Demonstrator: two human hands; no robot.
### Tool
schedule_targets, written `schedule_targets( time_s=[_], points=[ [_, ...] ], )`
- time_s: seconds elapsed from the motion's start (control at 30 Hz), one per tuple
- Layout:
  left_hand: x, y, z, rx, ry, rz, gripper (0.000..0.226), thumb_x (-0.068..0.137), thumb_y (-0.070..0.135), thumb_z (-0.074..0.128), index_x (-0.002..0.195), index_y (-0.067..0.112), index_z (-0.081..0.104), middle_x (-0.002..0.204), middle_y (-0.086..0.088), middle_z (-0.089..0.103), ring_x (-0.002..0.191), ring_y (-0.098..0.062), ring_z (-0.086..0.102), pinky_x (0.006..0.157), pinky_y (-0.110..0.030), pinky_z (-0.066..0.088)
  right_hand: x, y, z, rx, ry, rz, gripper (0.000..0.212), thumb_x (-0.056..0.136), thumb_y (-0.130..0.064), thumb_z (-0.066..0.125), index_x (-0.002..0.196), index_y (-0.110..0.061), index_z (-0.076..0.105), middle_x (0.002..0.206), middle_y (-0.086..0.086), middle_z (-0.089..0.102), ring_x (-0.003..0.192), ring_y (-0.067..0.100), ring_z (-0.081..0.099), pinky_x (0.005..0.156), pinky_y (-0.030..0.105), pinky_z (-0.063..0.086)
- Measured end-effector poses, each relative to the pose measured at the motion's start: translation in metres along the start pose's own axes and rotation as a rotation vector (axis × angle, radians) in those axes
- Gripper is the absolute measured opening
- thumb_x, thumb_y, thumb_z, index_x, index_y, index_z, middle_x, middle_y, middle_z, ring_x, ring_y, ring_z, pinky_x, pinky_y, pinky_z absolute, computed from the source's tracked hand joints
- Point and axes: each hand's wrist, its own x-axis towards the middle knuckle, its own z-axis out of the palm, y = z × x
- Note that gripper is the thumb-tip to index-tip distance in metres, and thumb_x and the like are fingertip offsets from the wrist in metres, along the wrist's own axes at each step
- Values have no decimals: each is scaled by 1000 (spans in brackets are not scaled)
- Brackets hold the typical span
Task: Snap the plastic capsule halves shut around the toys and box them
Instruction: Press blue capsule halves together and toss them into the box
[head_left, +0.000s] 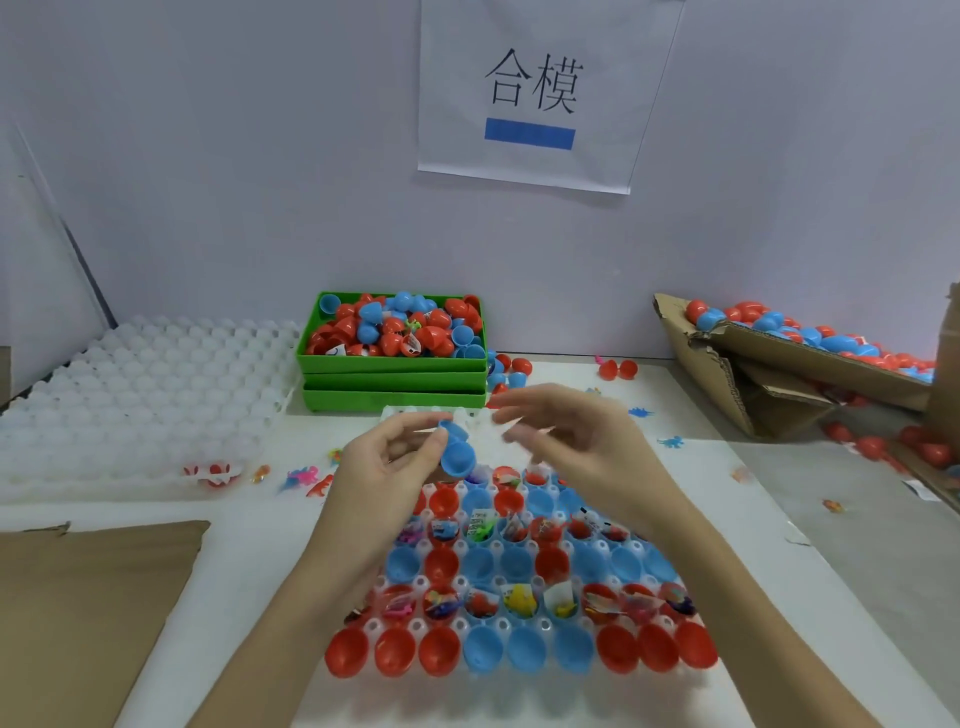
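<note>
Pinching blue capsule (457, 451) in left hand (387, 470) fingers | right hand (576, 439) apart

Tray (519, 670) of capsule halves lies on table (810, 597), nearest viewer. Both hands above tray's far end: left hand (384, 467) grips capsule (457, 453), right hand (576, 441) just beside it. Stacked bins (395, 382) behind tray, against wall (260, 156), top one filled with capsules. Empty trays (140, 395) left of bins. Cardboard box (810, 358) far right, holding capsules. Paper sign (535, 93) on wall above bins. Cardboard sheet (88, 613) near left. Small toys (311, 478) scattered on table between trays.
</note>
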Motion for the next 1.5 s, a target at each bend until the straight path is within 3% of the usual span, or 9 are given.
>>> schedule_targets(
  time_s=[0.1,0.27,0.53,0.77,0.93,1.07,1.3,1.4,1.5],
  points=[
    [2,0,-3,-139,-29,-106,18,100,18,68,110,28,79,107,-3,79,95,-22,79,93,-39,58,23,38,-20,-416,103,195,20,100,-13,67,116,-18,76,109,-3,74,89,8,67,84,26,60],
    [2,-2,-1,-115,-57,-95,22,99,18,70,106,37,79,108,4,78,92,-20,79,88,-36,60,36,83,-20,-752,-111,301,25,96,-20,72,121,-18,77,107,0,70,81,8,58,69,11,41],
    [2,-2,-4,-73,-64,-81,23,100,18,69,107,38,79,108,7,77,99,-17,78,98,-45,60,36,73,-16,-686,13,281,15,98,-15,70,110,-12,77,104,4,74,79,10,61,73,12,46],
    [-1,-4,0,-36,-86,-58,25,102,18,67,108,41,77,111,8,77,109,-13,73,102,-41,57,14,6,4,-269,8,-50,11,95,-19,74,103,-24,78,90,-13,72,84,8,67,72,19,57],
    [-1,-3,4,-45,-101,-53,22,100,19,69,104,39,77,106,5,79,103,-14,75,98,-38,57,12,-11,26,-480,-91,-141,22,100,-14,67,121,-20,71,100,-14,61,83,2,53,77,8,43],
    [0,-3,2,-120,-112,-99,17,100,17,68,110,27,79,104,-4,80,101,-21,77,98,-41,59,13,-14,30,-620,-177,-133,22,105,-16,58,122,-20,70,111,-7,59,97,3,42,84,15,41],
    [0,1,3,-220,-111,-153,16,97,22,71,112,18,78,103,-6,81,98,-20,78,81,-22,59,12,-19,28,-639,-270,-111,33,104,-5,47,127,-25,57,122,-10,55,101,-1,38,85,6,34],
    [1,1,2,-321,-102,-194,20,96,16,72,115,11,75,105,-13,80,97,-24,78,80,-23,61,13,-20,22,-474,-235,-60,43,98,1,46,125,-32,49,118,-16,58,102,-2,51,82,10,45],
    [3,0,1,-396,-121,-255,22,97,12,69,118,7,73,109,-15,79,101,-26,77,83,-26,62,19,-11,13,-221,-96,-157,37,98,6,45,121,-21,56,109,-11,67,97,8,66,76,21,56]
  ],
)
